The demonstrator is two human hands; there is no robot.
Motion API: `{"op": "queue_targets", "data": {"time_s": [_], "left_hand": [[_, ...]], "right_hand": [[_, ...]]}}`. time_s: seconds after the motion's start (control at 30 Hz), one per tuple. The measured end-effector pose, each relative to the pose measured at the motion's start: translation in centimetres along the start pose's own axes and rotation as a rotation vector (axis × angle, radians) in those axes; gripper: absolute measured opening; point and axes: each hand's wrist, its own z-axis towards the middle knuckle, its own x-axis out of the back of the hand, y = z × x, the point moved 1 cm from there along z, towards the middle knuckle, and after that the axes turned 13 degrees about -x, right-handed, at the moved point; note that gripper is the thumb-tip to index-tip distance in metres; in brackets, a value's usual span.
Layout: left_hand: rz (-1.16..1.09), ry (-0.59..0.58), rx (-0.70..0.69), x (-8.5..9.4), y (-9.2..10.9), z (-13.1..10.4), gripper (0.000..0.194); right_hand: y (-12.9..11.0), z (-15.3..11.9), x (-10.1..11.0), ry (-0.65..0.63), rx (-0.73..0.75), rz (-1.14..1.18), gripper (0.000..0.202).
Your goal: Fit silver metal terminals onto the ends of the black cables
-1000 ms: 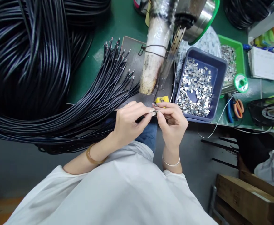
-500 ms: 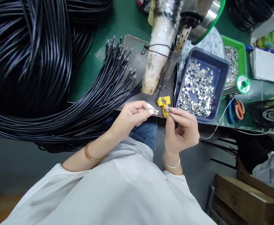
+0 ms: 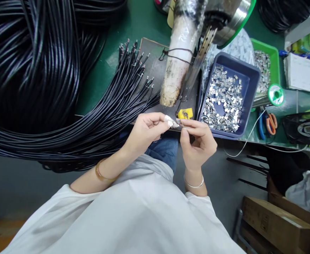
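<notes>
**Right hand drawn back to the left: two small pieces held close at the table's front edge**

Head view (only view): the right hand [image 3: 198,141] now lies close beside the left hand [image 3: 148,130], whereas half a second earlier the two are clearly parted, the right one farther to the right; the left hand remains nearly in place; the fingers of the left hand pinch a small whitish piece [image 3: 174,123], its outline too small to resolve; the fingers of the right hand grip a small silvery piece [image 3: 178,121] between thumb and forefinger; whether the two pieces touch cannot be told; both lie in front of the board [image 3: 155,53] near the front edge of the table [image 3: 114,30]; the yellow part [image 3: 185,113] lies just beyond the right fingertips, its lower portion, visible half a second earlier, now hidden behind them; in judgement, the change returns the work to close, two-handed handling; the blue tray [image 3: 247,84] of loose metal pieces [image 3: 221,100], just right of the right hand, shows no evident change; the black cables [image 3: 109,109] likewise lie as before on the left, their stripped ends resting on the board, well apart from the fingertips.
</notes>
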Motion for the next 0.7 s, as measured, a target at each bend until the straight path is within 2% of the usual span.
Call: {"op": "queue_targets", "data": {"time_s": [0.2, 0.37, 0.5, 0.7], "left_hand": [[0.045, 0.030, -0.034, -0.3, 0.1, 0.4, 0.017], [0.093, 0.067, -0.141, -0.8, 0.4, 0.8, 0.009], [0.129, 0.096, -0.173, -1.1, 0.5, 1.1, 0.008], [0.113, 0.120, -0.177, -1.4, 0.8, 1.5, 0.008]], "right_hand": [[0.1, 0.3, 0.0, 0.006, 0.169, -0.137, 0.017], [0.4, 0.4, -0.2, 0.033, 0.257, -0.273, 0.017], [0.6, 0.7, -0.6, 0.072, 0.250, -0.272, 0.017], [0.6, 1.2, -0.6, 0.034, 0.188, -0.191, 0.017]]}}
